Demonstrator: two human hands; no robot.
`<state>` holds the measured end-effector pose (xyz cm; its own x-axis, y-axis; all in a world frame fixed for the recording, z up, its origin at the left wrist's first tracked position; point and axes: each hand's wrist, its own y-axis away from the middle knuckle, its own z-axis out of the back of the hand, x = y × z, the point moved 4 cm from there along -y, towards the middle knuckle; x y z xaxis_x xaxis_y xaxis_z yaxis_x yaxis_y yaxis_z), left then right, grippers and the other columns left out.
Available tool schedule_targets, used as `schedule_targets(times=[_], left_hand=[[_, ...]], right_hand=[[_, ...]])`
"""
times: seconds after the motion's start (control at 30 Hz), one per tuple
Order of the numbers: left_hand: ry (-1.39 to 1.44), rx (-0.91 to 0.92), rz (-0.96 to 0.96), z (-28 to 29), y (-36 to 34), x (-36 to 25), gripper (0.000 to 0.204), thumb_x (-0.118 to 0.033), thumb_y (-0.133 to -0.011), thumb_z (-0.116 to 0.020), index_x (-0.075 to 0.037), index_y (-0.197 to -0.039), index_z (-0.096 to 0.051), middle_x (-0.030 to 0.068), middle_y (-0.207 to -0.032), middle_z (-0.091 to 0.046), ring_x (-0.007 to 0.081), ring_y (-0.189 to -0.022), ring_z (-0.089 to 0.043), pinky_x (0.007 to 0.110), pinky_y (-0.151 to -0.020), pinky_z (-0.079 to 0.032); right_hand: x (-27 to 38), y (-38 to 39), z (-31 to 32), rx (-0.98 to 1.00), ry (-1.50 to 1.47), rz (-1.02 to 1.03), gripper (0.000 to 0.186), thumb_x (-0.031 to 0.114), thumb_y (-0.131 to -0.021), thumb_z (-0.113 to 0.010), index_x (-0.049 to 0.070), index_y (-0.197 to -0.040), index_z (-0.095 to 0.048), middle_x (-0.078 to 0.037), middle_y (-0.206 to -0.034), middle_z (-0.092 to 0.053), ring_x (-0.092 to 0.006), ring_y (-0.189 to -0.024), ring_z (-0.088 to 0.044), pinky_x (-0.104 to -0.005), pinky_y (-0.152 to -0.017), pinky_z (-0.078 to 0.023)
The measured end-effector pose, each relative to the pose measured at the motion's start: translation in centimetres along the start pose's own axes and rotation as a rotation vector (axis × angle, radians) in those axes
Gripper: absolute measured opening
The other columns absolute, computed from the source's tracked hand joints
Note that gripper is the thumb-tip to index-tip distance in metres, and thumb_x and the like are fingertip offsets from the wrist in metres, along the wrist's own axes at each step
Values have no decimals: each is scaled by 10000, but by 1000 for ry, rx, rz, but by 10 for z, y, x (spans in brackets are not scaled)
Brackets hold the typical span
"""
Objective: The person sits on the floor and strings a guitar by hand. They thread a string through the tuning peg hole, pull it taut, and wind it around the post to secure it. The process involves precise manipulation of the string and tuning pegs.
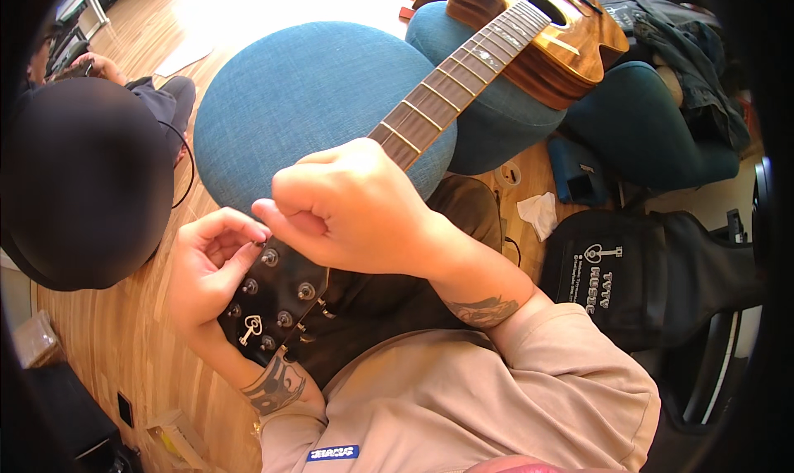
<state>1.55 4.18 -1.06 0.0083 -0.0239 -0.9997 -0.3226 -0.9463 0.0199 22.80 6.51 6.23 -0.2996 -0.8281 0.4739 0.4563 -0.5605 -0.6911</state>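
The guitar (463,77) lies with its body far and to the right and its dark headstock (278,298) near, at the person's lap; its neck slants over the round blue stool (298,101), and the body rests on a second blue stool (509,138) to the right. Of the two hands, the left hand (219,254) is at the far left edge of the headstock, thumb and forefinger pinching a small dark piece (261,242), too small to make out. The right hand (351,208) is above the near end of the neck, fingers curled in, its thumb pointing left toward the left fingertips; I cannot tell whether it grips anything. Metal tuning posts and a pale key-shaped emblem (251,330) show on the headstock. To the right, a crumpled white tissue (539,215) lies on the wooden floor (161,324), near a black padded bag (645,279)
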Motion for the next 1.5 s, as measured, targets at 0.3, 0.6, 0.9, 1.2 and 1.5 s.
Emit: schedule_targets(times=[0.3,0.6,0.9,1.2,1.5], left_hand=[[-127,-32,35,6,-3,-1,144,-37,-1030,-686,72,-1092,-756,64,-957,-791,90,-872,-732,242,-823,-563],[-154,-65,-43,2,5,1,198,129,-982,-633,67,-1144,-728,81,-1089,-770,124,-1022,-722,274,-899,-563],[-4,84,-191,-8,-3,-8,80,95,-932,-681,73,-994,-727,111,-1133,-734,151,-1062,-722,293,-957,-588],[-76,3,4,-5,-2,-1,132,-1,-1000,-682,29,-1103,-759,50,-1026,-770,90,-962,-725,253,-883,-578],[-77,115,-112,-5,-3,-2,69,40,-1018,-657,19,-1062,-706,71,-1166,-739,99,-1090,-696,252,-989,-549]], right_hand=[[-2,0,2,52,-68,-100,287,169,-867,-763,71,-641,-614,-139,-644,-636,-397,-627,-680,-476,-601,-545],[0,-2,-1,55,-79,-100,298,178,-877,-767,74,-642,-616,-135,-644,-639,-394,-626,-683,-476,-599,-547],[5,-3,11,-39,57,28,606,26,-843,-901,89,-612,-344,32,-562,-272,-84,-521,-253,-287,-473,-212],[4,-3,6,-19,75,14,614,47,-862,-910,102,-616,-351,45,-574,-260,-72,-534,-243,-279,-486,-190],[6,-1,9,1,89,-39,537,114,-853,-882,86,-622,-398,-16,-553,-301,-198,-498,-317,-328,-480,-280]])
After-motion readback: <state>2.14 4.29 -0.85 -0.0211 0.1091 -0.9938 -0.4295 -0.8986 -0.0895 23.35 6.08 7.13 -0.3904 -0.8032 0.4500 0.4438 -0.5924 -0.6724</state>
